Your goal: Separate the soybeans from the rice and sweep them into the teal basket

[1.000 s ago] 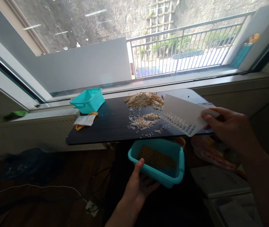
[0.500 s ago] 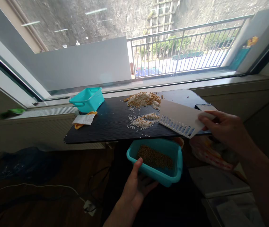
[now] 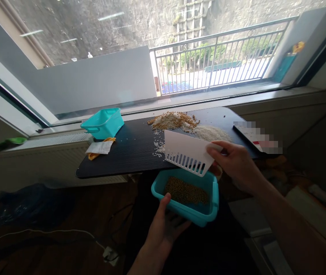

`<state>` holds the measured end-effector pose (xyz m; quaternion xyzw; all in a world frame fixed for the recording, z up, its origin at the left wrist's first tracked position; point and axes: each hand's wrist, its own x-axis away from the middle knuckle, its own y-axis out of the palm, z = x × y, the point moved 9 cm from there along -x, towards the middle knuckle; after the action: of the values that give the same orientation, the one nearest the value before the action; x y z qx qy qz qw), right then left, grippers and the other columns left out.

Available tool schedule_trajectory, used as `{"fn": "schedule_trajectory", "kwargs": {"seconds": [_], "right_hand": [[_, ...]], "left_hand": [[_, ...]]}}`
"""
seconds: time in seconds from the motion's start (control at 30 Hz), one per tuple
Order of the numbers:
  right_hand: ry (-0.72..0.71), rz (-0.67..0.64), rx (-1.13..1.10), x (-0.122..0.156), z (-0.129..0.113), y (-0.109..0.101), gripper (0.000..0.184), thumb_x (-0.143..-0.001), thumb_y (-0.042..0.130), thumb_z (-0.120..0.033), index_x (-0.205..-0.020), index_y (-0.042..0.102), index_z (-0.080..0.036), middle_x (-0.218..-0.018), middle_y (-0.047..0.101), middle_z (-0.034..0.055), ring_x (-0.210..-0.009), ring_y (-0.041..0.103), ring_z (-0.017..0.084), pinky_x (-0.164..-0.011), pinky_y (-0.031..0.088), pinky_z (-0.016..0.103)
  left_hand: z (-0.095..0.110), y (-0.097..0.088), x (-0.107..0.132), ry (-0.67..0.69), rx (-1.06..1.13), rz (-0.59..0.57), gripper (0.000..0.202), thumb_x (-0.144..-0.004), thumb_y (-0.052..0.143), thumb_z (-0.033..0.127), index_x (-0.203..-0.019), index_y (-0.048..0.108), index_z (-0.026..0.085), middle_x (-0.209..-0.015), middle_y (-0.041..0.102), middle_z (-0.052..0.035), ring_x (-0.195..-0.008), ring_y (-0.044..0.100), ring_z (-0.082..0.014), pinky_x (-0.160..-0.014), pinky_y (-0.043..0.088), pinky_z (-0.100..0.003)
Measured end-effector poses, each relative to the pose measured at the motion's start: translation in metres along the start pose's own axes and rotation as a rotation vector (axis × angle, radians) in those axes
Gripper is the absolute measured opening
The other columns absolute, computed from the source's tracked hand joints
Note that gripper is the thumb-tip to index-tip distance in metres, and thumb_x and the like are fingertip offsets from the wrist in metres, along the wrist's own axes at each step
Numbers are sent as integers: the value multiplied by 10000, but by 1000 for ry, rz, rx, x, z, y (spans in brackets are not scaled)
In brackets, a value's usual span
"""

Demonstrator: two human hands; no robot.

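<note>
My left hand [image 3: 163, 229] grips the near side of a teal plastic basin [image 3: 185, 215], thumb over its rim and fingers underneath. Brown beans [image 3: 182, 191] cover part of the basin's floor. In my right hand [image 3: 231, 160] is a white slotted scoop [image 3: 187, 149], held by its handle. Its slotted edge hangs just above the basin's far rim and the table's front edge. Behind it lies a mixed pile of white rice and yellowish beans [image 3: 171, 120]. A pile of white rice [image 3: 211, 133] is to the right of that, and loose rice grains [image 3: 159, 148] show left of the scoop.
On the dark table [image 3: 131, 152], a second teal basin [image 3: 107, 124] stands at the far left. A white paper packet on an orange cloth [image 3: 101, 147] lies in front of it. A flat, partly blurred object [image 3: 254, 139] is at the right. The window [image 3: 108, 84] rises behind.
My right hand has moved left with the slotted scoop, from the table's right side to over the basin's far rim. The rice pile behind it has come into view. My left hand stays on the basin.
</note>
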<state>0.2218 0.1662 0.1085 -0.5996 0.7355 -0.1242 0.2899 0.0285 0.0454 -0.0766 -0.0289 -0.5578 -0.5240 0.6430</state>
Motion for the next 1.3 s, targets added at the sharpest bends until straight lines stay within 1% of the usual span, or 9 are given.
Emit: {"fn": "schedule_trajectory", "kwargs": {"seconds": [0.07,0.2,0.27,0.33,0.43,0.67,0.8,0.93,1.3], "right_hand": [[7,78,95,-6,9,-22,288,-746,600,-395,-901,727,-188,-687,709,16,-585,644,176,-551,513,290],[52,171,177,-20,29,-61,298,-744,622,-377,-944,721,-180,-600,669,7,-525,619,173,-518,480,287],[43,201,187,-27,34,-73,304,-744,632,-367,-957,720,-167,-602,664,18,-507,611,169,-520,471,292],[16,218,182,-32,35,-75,314,-748,638,-381,-963,721,-168,-653,682,34,-528,621,173,-535,472,301],[-44,210,142,-36,29,-63,314,-764,631,-433,-948,722,-196,-760,716,42,-619,654,184,-577,493,309],[-335,79,-22,-38,-8,2,259,-804,620,-428,-929,728,-229,-840,747,14,-678,660,161,-642,529,295],[-397,18,-47,-40,-9,26,227,-819,610,-414,-895,732,-237,-891,750,14,-784,679,173,-718,544,308],[-420,-19,-71,-37,-2,31,224,-825,614,-410,-913,728,-238,-915,748,14,-856,684,180,-796,545,332],[-420,-95,-130,-18,-2,24,179,-826,618,-412,-874,717,-271,-918,751,5,-855,693,183,-816,551,330]], "left_hand": [[-1,0,0,-1,5,1,650,-833,607,512,-1348,466,142,-1319,564,-202,-1162,586,-357,-878,546,-457],[-3,2,0,-1,1,-13,626,-833,613,503,-1329,490,142,-1292,579,-196,-1142,591,-350,-878,547,-454],[-4,3,0,-6,3,-21,628,-834,610,509,-1331,489,145,-1285,585,-195,-1134,597,-345,-886,543,-458],[-4,3,-2,-16,8,-20,639,-836,602,519,-1341,480,147,-1297,578,-197,-1135,598,-347,-891,541,-464],[-3,1,-4,-23,17,-18,639,-845,593,511,-1357,464,150,-1306,570,-197,-1133,602,-350,-888,543,-465],[1,-1,-3,-12,14,-29,645,-847,584,521,-1359,465,147,-1307,573,-191,-1136,601,-352,-889,542,-460],[4,0,1,9,27,-22,679,-836,595,530,-1360,455,122,-1320,560,-206,-1171,579,-360,-895,539,-456],[6,4,2,12,37,-26,670,-832,605,516,-1344,465,108,-1325,559,-210,-1191,564,-361,-895,540,-450],[10,7,-2,-26,58,-39,636,-853,585,501,-1337,474,104,-1296,558,-206,-1127,599,-351,-874,552,-459]]}}
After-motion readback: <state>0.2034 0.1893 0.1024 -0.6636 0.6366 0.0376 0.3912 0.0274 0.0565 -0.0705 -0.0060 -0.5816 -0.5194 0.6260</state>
